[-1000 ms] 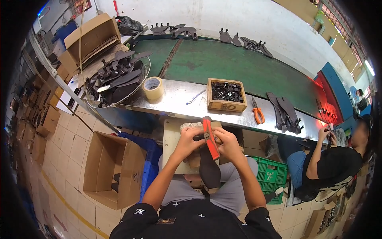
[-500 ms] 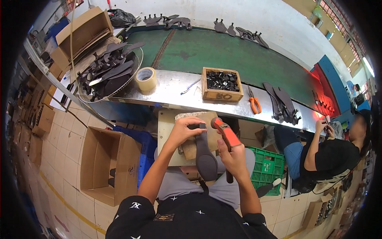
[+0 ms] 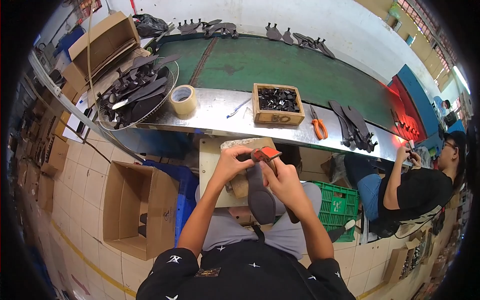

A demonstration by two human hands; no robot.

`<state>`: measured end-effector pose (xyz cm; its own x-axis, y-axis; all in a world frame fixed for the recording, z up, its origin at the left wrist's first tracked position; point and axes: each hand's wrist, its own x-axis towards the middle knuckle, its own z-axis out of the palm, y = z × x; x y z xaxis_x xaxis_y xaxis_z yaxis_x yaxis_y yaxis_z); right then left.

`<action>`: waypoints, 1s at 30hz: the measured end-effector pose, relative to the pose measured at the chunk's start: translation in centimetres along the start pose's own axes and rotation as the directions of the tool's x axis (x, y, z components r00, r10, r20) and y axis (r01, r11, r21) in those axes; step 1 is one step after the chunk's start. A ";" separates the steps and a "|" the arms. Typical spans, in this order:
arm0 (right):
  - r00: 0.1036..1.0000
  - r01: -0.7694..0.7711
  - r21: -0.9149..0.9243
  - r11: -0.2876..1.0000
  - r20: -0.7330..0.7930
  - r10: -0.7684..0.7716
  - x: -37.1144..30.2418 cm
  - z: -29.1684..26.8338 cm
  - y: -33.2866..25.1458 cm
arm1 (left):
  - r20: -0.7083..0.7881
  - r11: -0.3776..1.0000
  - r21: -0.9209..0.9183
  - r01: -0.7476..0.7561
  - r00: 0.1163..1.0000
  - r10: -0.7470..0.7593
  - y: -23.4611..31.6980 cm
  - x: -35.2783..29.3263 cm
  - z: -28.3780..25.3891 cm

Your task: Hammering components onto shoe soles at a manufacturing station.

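Observation:
My left hand (image 3: 231, 164) is closed on the heel end of a dark shoe sole (image 3: 261, 201), whose broad toe part points back toward my lap. In my right hand (image 3: 287, 187) is a hammer (image 3: 270, 152) with a red-orange head, gripped by its dark handle. The hammer head is over the heel end, right beside my left fingertips, and hides the heel; whether it touches cannot be made out. Under the sole are a wooden block (image 3: 240, 188) and a pale work stand (image 3: 209, 156) in front of my knees.
Along the metal ledge (image 3: 210, 111) are a wire basket (image 3: 175, 80) of soles, a tape roll (image 3: 183, 99), a wooden box (image 3: 279, 119) of small black pieces, orange-handled pliers (image 3: 318, 126) and more soles (image 3: 356, 125). A cardboard box (image 3: 162, 212) stands left, a green crate (image 3: 327, 200) right. A co-worker (image 3: 422, 187) sits at the right.
My right hand has swung the hammer left and over the heel end, turning its head. My left hand stays on the sole. The co-worker's head has shifted slightly.

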<state>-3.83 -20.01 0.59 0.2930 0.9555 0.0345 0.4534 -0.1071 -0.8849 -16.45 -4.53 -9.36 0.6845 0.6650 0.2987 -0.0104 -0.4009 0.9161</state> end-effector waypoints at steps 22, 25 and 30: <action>0.991 0.106 -0.018 0.994 -0.076 -0.107 0.5 0.7 2.2 | 0.027 0.847 0.532 -0.019 1.000 0.005 -0.6 -2.0 0.2; 0.990 -0.114 0.068 0.991 -0.074 0.119 0.2 -1.5 0.2 | -0.096 0.672 0.732 -0.115 0.959 0.268 1.1 -1.9 1.2; 0.991 0.088 -0.214 0.973 -0.080 -0.108 2.0 -2.0 2.3 | 0.059 0.934 0.271 -0.232 0.973 0.224 3.8 -4.7 -0.1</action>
<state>-0.55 -18.86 -0.43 0.3087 0.9365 0.1663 0.6469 -0.0785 -0.7585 -19.82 -9.10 -7.30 0.7067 0.5197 0.4800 0.0291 -0.6993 0.7143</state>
